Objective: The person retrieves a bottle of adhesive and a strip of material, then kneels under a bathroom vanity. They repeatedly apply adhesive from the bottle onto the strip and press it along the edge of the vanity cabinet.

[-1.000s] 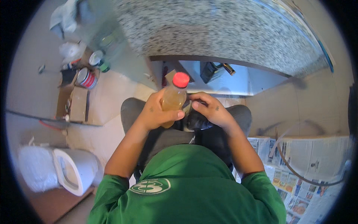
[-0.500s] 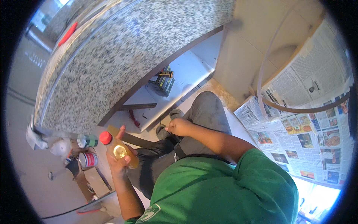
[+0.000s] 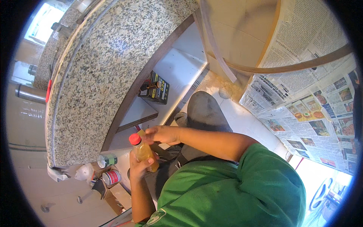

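A clear plastic bottle (image 3: 145,153) with a red cap and yellowish liquid stands tilted in my left hand (image 3: 137,165), whose thumb and fingers wrap its side. Right beside the bottle's shoulder, my right hand (image 3: 163,135) has its fingers curled in. Whether it pinches anything is hidden. Behind the bottle runs a flat brownish strip (image 3: 162,152), passing close to both hands; who holds it, if either, I cannot make out. The cap is on the bottle.
A speckled stone countertop (image 3: 102,72) curves ahead over an open white cabinet (image 3: 181,72) with a dark box (image 3: 160,92) inside. Newspaper-covered panels (image 3: 302,109) and a long bent strip (image 3: 295,68) are on the right. Cans (image 3: 111,177) and a cardboard box (image 3: 121,196) sit at lower left.
My right hand has moved left from over my knee to the bottle. My left hand, with the bottle, appears further right and lower as the view has shifted.
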Tool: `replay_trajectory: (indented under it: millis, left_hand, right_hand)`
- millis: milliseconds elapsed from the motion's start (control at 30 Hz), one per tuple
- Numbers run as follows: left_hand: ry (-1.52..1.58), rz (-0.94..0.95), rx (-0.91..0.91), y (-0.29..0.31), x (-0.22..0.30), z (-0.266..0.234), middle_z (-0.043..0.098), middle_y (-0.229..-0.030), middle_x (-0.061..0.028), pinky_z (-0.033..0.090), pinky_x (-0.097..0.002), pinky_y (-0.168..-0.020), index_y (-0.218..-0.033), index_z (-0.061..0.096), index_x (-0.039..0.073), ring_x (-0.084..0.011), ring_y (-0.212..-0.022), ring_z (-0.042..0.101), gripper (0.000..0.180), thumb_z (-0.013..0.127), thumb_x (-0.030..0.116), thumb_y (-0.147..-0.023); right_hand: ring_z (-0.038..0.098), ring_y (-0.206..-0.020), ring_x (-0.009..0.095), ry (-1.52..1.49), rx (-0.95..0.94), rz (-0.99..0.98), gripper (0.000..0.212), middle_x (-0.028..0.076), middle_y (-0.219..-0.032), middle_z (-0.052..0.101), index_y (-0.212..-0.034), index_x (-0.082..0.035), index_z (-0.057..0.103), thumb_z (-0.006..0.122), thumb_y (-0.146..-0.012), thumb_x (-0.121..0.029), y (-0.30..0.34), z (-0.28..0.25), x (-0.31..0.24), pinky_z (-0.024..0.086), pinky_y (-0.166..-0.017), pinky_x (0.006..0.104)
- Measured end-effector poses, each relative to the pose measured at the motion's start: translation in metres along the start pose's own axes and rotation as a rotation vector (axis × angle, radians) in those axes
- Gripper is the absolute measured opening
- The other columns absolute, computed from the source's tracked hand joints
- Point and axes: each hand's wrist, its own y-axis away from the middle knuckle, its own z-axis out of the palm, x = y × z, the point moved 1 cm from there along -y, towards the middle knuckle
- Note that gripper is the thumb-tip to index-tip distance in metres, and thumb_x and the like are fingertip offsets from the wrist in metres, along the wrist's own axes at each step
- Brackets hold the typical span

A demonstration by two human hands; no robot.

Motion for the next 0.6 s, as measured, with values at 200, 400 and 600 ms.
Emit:
replay_trajectory:
  millis: [200,400,600]
  left_hand:
    - [-0.007,0.047,0.007,-0.021,0.015,0.028,0.071,-0.103,-0.009,0.056,-0.0318,-0.074,-0.125,0.06,-0.003,-0.0191,-0.081,0.07,0.063,0.087,0.022,-0.074]
    - [-0.29,-0.038,-0.023,-0.014,0.035,-0.008,0.065,-0.097,-0.0019,0.051,-0.0274,-0.072,-0.12,0.062,0.003,-0.0108,-0.08,0.062,0.051,0.088,0.022,-0.08]
    - [-0.862,0.145,-0.07,-0.018,0.136,-0.024,0.065,-0.09,-0.0051,0.051,-0.0341,-0.067,-0.115,0.062,0.005,-0.0177,-0.074,0.064,0.049,0.087,0.031,-0.081]
  right_hand:
    - [0.064,-0.084,0.017,-0.483,0.382,-0.364,0.037,0.005,-0.096,0.067,-0.122,-0.003,0.064,0.058,-0.107,-0.037,0.011,-0.009,-0.025,0.053,-0.081,0.0338]
    - [0.06,-0.08,0.021,-0.419,0.304,-0.404,0.049,0.003,-0.085,0.056,-0.138,-0.003,0.053,0.051,-0.108,-0.042,0.047,-0.051,-0.079,0.052,-0.077,0.039]
    - [0.061,-0.08,0.019,-0.204,0.321,-0.313,0.053,0.007,-0.102,0.058,-0.156,-0.002,0.037,0.049,-0.111,-0.026,0.076,-0.008,-0.106,0.052,-0.072,0.0336]
